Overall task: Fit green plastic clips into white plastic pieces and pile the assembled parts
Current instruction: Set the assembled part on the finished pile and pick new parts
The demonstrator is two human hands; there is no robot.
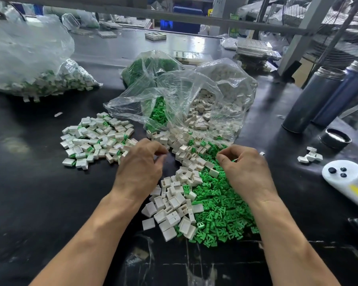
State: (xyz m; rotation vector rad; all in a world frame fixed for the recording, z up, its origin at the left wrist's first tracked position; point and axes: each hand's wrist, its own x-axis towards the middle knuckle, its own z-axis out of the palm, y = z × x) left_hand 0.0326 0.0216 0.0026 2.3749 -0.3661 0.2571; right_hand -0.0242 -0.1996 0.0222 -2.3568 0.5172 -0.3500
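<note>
Both hands, left (140, 168) and right (245, 169), curl over white pieces (174, 203) and green clips (221, 209); I cannot tell what they hold.

You've got matt white plastic pieces (175, 203) w/ smooth faces, beside glossier green plastic clips (221, 213). Table (39, 182) is black, smooth, semi-gloss, scuffed w/ white marks at the near edge. Bags (194, 87) are thin clear plastic film, crinkled & shiny. Flask (310, 100) looks like dark matt metal; white gadget (343, 174) is smooth plastic.
</note>
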